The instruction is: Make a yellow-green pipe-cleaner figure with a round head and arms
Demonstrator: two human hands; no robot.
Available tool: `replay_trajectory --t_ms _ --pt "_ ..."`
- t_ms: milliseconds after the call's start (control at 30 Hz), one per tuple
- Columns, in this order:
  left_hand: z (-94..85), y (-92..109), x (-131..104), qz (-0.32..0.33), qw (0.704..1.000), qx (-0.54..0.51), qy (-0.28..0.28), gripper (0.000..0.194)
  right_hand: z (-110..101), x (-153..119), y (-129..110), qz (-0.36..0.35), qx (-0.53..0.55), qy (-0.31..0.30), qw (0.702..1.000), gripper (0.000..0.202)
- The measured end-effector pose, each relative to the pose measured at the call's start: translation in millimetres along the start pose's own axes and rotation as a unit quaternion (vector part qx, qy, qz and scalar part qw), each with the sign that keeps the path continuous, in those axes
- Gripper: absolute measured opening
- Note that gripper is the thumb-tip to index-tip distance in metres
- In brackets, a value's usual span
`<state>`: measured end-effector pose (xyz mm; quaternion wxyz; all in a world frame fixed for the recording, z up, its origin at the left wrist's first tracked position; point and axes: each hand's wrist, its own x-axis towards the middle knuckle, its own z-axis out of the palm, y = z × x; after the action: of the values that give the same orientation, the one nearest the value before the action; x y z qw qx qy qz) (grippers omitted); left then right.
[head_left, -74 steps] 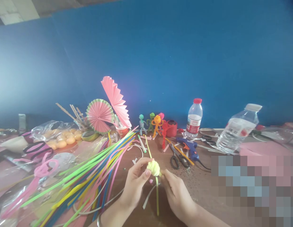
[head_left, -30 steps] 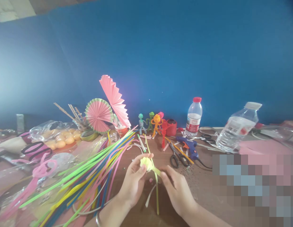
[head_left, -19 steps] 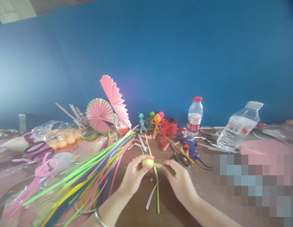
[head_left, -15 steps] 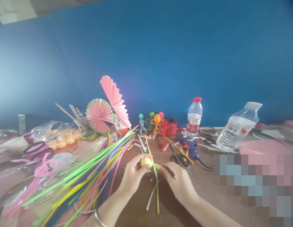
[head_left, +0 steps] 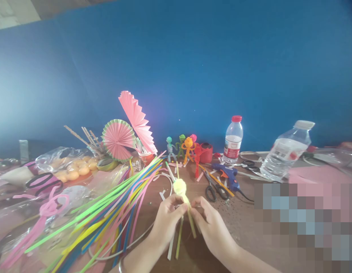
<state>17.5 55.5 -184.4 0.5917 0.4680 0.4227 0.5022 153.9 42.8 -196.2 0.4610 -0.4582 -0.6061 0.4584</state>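
A pale yellow pipe-cleaner figure (head_left: 180, 187) with a round, coiled head is between my two hands. My left hand (head_left: 168, 216) is closed, pinching it just under the head with thumb and forefinger. Closed beside it, my right hand (head_left: 211, 222) has its fingertips on the yellow strands below the head. Loose yellow ends hang down toward me between the hands. Beneath, a yellow pipe cleaner (head_left: 179, 237) and a white strip (head_left: 170, 246) lie on the brown table. Behind stand several small coloured figures, among them an orange figure (head_left: 188, 149) and a red figure (head_left: 197, 161).
Many coloured pipe cleaners (head_left: 107, 212) spread across the left. Scissors (head_left: 211, 192), an orange pencil (head_left: 225, 189) and a blue glue gun (head_left: 233, 181) lie right of centre. Behind them are a red-capped bottle (head_left: 233, 142) and a tilted white-capped bottle (head_left: 286, 153). Pink paper fans (head_left: 118, 138) stand back left.
The yellow figure has turned so its head points away from me and its strands toward me. My left hand has moved from the head to just below it; both hands are closer together.
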Motion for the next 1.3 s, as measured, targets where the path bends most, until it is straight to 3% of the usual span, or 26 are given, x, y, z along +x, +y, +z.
replay_trajectory --t_ms 167,233,267,300,400,500,633,800,867,967,1100,1167,1233,1300 --pt "-1.9 3.7 3.0 0.034 0.989 -0.128 0.062 0.012 -8.0 1.3 5.1 -0.057 0.005 0.046 0.997 0.049" --pt "-4.5 5.9 5.9 0.068 0.982 -0.146 0.104 0.012 -10.1 2.8 5.3 -0.064 -0.054 0.053 0.995 0.040" --pt "-5.9 7.0 7.2 0.079 0.978 -0.149 0.121 0.012 -10.3 3.3 4.3 -0.079 -0.094 0.043 0.992 0.027" --pt "-7.2 7.9 8.5 0.087 0.975 -0.152 0.134 0.011 -9.8 3.6 2.5 -0.105 -0.134 0.020 0.985 0.020" --pt "-10.2 9.0 11.0 0.091 0.970 -0.174 0.142 0.013 -5.7 2.3 -5.4 -0.203 -0.238 -0.097 0.945 0.046" --pt "-11.8 8.4 12.2 0.104 0.969 -0.175 0.139 0.016 -1.8 -0.3 -10.4 -0.216 -0.327 -0.163 0.906 0.032" --pt "-13.7 9.0 12.2 0.111 0.977 -0.104 0.146 0.015 -2.6 -0.3 -5.8 -0.199 -0.406 -0.139 0.881 0.017" --pt "-15.1 8.4 8.5 0.125 0.976 -0.027 0.179 0.018 -9.0 6.6 3.9 -0.161 -0.470 -0.044 0.867 0.015" --pt "-14.4 6.5 7.2 0.123 0.977 -0.042 0.170 0.019 -11.2 7.8 4.9 -0.152 -0.467 -0.018 0.871 0.011" --pt "-11.6 3.6 6.4 0.098 0.984 -0.101 0.107 0.018 -11.1 5.0 4.4 -0.175 -0.388 -0.004 0.905 0.012" --pt "-7.1 2.4 4.5 0.067 0.983 -0.167 0.029 0.019 -4.5 -2.2 3.2 -0.142 -0.238 -0.030 0.960 0.060" --pt "-5.2 2.4 2.9 0.059 0.981 -0.186 0.014 0.017 -1.0 -3.9 1.6 -0.104 -0.177 -0.062 0.977 0.070" --pt "-3.6 2.0 1.8 0.048 0.980 -0.192 0.005 0.015 1.1 -3.4 -0.4 -0.080 -0.147 -0.065 0.984 0.054" --pt "-2.7 1.5 2.2 0.041 0.980 -0.197 0.002 0.012 1.9 -1.7 -1.9 -0.076 -0.162 -0.039 0.983 0.018"
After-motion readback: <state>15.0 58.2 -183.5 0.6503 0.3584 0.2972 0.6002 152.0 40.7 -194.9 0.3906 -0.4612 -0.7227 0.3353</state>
